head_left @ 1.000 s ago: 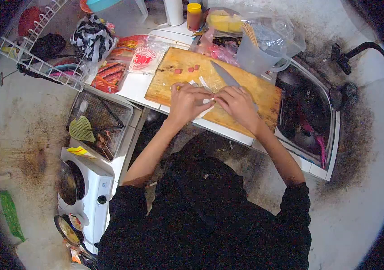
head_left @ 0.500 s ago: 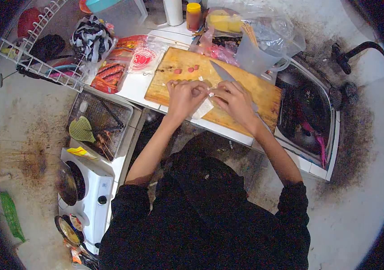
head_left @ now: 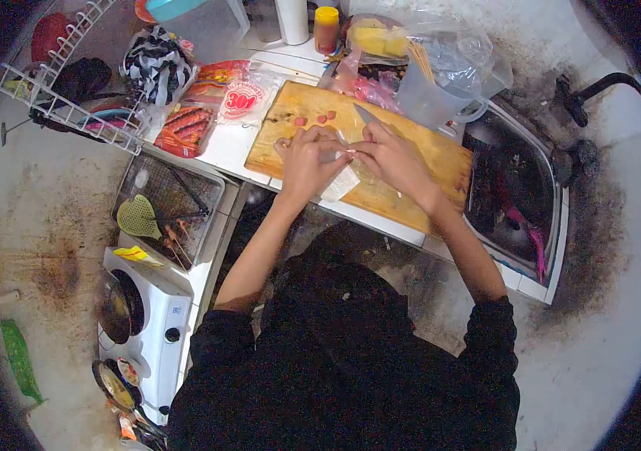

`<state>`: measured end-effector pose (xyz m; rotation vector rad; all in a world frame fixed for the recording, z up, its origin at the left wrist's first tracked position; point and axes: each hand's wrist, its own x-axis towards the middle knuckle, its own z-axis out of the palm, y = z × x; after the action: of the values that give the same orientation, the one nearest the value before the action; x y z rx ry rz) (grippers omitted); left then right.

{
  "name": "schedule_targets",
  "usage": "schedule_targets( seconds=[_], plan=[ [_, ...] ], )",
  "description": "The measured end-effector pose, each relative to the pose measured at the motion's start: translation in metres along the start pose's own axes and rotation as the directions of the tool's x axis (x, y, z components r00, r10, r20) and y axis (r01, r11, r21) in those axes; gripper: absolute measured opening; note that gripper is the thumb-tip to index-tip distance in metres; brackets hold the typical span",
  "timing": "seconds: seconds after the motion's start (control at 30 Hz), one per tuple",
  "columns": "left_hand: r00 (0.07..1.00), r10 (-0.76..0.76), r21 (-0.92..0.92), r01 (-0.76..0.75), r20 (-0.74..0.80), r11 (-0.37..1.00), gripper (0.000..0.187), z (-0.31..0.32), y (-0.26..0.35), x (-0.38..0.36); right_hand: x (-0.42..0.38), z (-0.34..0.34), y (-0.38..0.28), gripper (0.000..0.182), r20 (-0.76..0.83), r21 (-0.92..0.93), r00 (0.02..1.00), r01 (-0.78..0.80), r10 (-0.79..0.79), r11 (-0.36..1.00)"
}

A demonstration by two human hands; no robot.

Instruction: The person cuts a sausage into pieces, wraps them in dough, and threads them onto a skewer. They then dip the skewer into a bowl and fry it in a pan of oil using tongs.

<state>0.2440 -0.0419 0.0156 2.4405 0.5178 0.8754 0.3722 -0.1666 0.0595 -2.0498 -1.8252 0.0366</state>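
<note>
Over the front of a wooden cutting board (head_left: 441,169), my left hand (head_left: 309,161) and my right hand (head_left: 392,161) meet with fingertips pinched together. Something small and pale sits between the fingertips, too small to name. A whitish folded wrapper or cloth (head_left: 341,185) lies under my left hand at the board's front edge. Small pink-red pieces (head_left: 322,119) lie on the board behind my left hand. A knife (head_left: 366,115) rests behind my right hand, its blade partly hidden by it.
Sausage packs (head_left: 185,129) lie left of the board. Behind it stand a yellow-lidded jar (head_left: 326,30) and a clear pitcher (head_left: 429,94) with skewers. A sink (head_left: 516,165) is at the right. A wire tray (head_left: 204,192) and white stove (head_left: 159,301) are at the left.
My right hand has moved up over the knife, and my left fingers have curled differently near my right fingertips. The whole view has shifted slightly.
</note>
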Motion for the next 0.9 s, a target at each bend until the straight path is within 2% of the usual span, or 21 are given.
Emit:
schedule_targets(
  seconds=[0.03,0.1,0.13,0.17,0.27,0.4,0.47,0.63,0.73,0.8,0.87,0.9],
  plan=[
    [1.000,0.013,-0.039,-0.014,-0.018,0.999,0.017,0.000,-0.001,0.001,0.001,0.000,-0.002,0.018,0.001,0.000,1.000,0.002,-0.002,1.000],
    [0.999,0.026,-0.078,-0.029,-0.035,0.997,0.017,-0.001,-0.001,0.001,0.001,0.000,-0.003,0.018,-0.072,0.120,0.996,-0.040,0.049,0.992],
    [1.000,0.007,0.027,-0.006,-0.007,1.000,0.018,-0.006,0.005,0.002,0.001,0.002,-0.001,0.018,-0.072,0.119,0.996,-0.039,0.048,0.992],
    [1.000,-0.016,0.131,0.013,0.019,0.991,0.018,-0.009,0.008,0.003,0.001,0.005,0.002,0.018,-0.079,0.099,0.996,-0.024,0.032,0.995],
    [0.999,-0.033,0.039,0.034,-0.042,0.999,0.019,0.000,0.001,0.004,0.001,0.003,0.002,0.018,-0.083,0.043,0.997,-0.005,0.009,0.999],
    [0.995,-0.082,0.023,0.084,-0.047,0.996,0.018,0.001,-0.001,-0.001,0.001,0.003,0.001,0.017,-0.120,-0.018,0.992,0.025,-0.027,1.000],
    [0.997,-0.061,-0.046,0.063,0.048,0.997,0.015,-0.006,0.004,-0.001,0.004,0.005,0.002,0.017,-0.105,0.004,0.994,0.003,-0.003,1.000],
    [1.000,0.021,-0.013,-0.021,-0.006,1.000,0.015,0.002,-0.008,0.001,0.010,0.006,0.003,0.019,-0.077,-0.028,0.997,-0.010,0.008,1.000],
    [0.998,0.053,0.032,-0.052,-0.018,0.998,0.015,0.000,-0.007,0.003,0.012,0.008,0.004,0.020,-0.134,0.003,0.991,-0.010,0.011,1.000],
    [0.998,0.054,0.052,-0.053,-0.020,0.997,0.016,-0.006,-0.003,0.003,0.012,0.006,0.003,0.022,-0.060,0.020,0.997,-0.037,0.038,0.999],
    [0.996,-0.088,-0.021,0.089,0.033,0.996,0.023,-0.014,0.008,0.001,0.012,0.005,0.003,0.020,-0.116,-0.052,0.993,0.012,-0.018,0.999],
    [0.996,-0.085,-0.022,0.086,0.032,0.996,0.023,-0.014,0.008,-0.004,0.011,0.004,0.003,0.019,-0.164,-0.123,0.984,0.056,-0.076,0.991]
  ],
)
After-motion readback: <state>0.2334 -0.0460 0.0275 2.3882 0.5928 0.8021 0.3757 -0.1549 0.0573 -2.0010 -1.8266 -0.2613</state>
